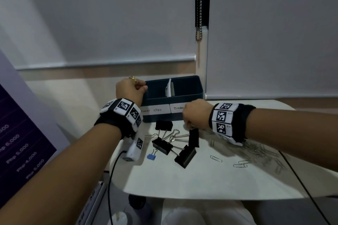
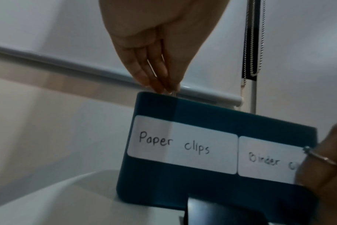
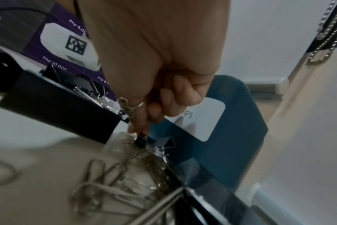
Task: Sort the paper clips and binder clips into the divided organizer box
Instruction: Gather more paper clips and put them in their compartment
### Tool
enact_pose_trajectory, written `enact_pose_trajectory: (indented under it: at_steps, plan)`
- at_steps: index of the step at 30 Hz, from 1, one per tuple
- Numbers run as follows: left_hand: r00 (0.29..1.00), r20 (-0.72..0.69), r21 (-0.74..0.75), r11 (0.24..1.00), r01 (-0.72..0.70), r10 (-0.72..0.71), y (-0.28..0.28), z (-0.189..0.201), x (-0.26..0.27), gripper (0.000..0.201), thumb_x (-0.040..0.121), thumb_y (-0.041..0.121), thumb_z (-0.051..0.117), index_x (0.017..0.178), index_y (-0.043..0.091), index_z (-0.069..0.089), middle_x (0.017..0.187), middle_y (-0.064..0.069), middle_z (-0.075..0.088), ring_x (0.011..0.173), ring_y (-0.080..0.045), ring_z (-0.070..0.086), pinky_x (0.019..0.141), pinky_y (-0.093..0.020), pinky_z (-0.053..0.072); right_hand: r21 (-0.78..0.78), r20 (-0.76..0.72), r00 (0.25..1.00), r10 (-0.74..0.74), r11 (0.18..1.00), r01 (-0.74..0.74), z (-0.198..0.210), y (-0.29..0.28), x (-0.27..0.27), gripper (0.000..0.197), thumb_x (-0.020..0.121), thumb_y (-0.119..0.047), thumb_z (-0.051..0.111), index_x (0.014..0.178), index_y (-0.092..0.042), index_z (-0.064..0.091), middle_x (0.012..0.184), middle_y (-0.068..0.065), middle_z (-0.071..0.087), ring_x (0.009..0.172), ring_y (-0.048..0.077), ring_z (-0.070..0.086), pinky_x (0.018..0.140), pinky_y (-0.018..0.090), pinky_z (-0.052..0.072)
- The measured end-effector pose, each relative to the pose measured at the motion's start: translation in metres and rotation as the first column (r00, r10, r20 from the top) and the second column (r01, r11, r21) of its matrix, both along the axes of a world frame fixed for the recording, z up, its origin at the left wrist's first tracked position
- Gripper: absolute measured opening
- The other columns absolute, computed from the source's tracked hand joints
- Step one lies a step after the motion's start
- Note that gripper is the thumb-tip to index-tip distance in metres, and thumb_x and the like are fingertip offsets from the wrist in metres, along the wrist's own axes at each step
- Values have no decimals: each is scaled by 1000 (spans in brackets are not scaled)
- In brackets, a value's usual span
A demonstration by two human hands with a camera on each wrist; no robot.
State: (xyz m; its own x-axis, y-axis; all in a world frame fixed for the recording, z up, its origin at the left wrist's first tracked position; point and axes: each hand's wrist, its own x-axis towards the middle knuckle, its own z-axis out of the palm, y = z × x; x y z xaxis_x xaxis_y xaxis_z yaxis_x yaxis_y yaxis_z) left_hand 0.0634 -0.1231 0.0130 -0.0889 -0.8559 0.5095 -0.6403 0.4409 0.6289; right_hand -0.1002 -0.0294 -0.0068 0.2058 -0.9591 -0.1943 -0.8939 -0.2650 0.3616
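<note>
A dark teal divided organizer box (image 1: 192, 95) stands at the back of the white table (image 1: 182, 180), labelled "Paper clips" (image 2: 183, 144) on the left and "Binder clips" on the right. My left hand (image 1: 141, 85) hovers over the left compartment's rim, fingertips (image 2: 160, 86) pressed together on a silvery paper clip (image 2: 173, 93). My right hand (image 1: 188, 124) is low in front of the box, fingers curled, pinching a small black binder clip (image 3: 139, 141). Several large black binder clips (image 1: 162, 145) and a small blue one (image 1: 151, 156) lie ahead. Loose paper clips (image 1: 259, 151) spread under my right wrist.
A white divider (image 1: 169, 87) splits the box. A purple printed board (image 1: 18, 142) leans at the left. Black cables (image 1: 111, 179) hang from both wrists over the table's front edge. A bead chain (image 1: 200, 5) hangs by the blinds behind the box.
</note>
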Motion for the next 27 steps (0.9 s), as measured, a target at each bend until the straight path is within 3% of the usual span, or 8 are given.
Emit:
enact_pose_trajectory:
  at_steps: [3, 5, 8, 15, 20, 22, 24, 27]
  plan:
    - [978, 208, 107, 994, 8, -31, -9, -3, -5, 23, 87, 16, 62, 106, 6, 70, 108, -12, 70, 100, -23, 64, 89, -24, 45, 52, 8, 1000, 15, 999, -15, 0, -2, -10, 21, 82, -14, 55, 62, -20, 52, 84, -2, 52, 78, 23, 56, 58, 24, 38]
    - [946, 313, 138, 990, 38, -80, -8, -6, -6, 25, 91, 18, 56, 112, 8, 67, 113, -12, 68, 105, -25, 62, 92, -26, 44, 75, 7, 998, 70, 995, -70, -1, 0, -16, 13, 86, -17, 55, 86, -23, 66, 92, -2, 56, 91, 22, 60, 63, 26, 39]
    - [926, 347, 123, 986, 110, -146, -1, -9, -5, 28, 95, 18, 48, 116, 9, 64, 112, -13, 67, 102, -26, 62, 91, -29, 44, 71, -26, 980, 199, 978, -197, -4, 1, -27, 23, 90, -21, 52, 109, -27, 64, 108, -3, 62, 102, 20, 58, 66, 26, 40]
    - [890, 382, 191, 963, 188, -249, 6, -12, 8, 32, 98, 22, 41, 118, 11, 63, 119, -9, 64, 111, -23, 57, 91, -23, 38, 64, -113, 925, 362, 932, -356, -5, 0, -24, 22, 95, -19, 42, 105, -14, 62, 110, 5, 59, 102, 24, 57, 72, 30, 42]
    - [885, 364, 213, 951, 224, -290, 8, -15, 9, 32, 98, 20, 39, 118, 10, 63, 116, -11, 65, 109, -24, 58, 91, -26, 41, 128, -111, 910, 400, 914, -386, -1, 0, -26, 22, 96, -19, 40, 109, -13, 56, 115, 3, 55, 106, 22, 54, 74, 29, 41]
    - [893, 346, 203, 952, 227, -287, 10, -15, 8, 32, 98, 19, 40, 119, 10, 62, 118, -10, 64, 111, -24, 57, 92, -25, 40, 81, -10, 930, 368, 927, -366, -3, -1, -29, 17, 95, -19, 44, 105, -15, 57, 111, 0, 54, 99, 16, 53, 73, 27, 43]
    - [899, 325, 204, 950, 235, -293, 10, -16, 8, 32, 98, 17, 40, 123, 10, 58, 123, -9, 60, 113, -23, 55, 94, -25, 39, 2, 208, 937, 280, 958, -287, -2, -2, -32, 13, 91, -16, 50, 100, -16, 60, 107, -2, 56, 90, 8, 47, 75, 23, 42]
    - [903, 284, 207, 940, 271, -323, 10, -16, 13, 32, 96, 14, 43, 126, 12, 54, 127, -9, 55, 114, -22, 54, 97, -28, 40, -71, 614, 775, 149, 988, -134, 14, -3, -29, 11, 89, -18, 57, 96, -13, 63, 94, -4, 59, 78, 1, 47, 73, 14, 40]
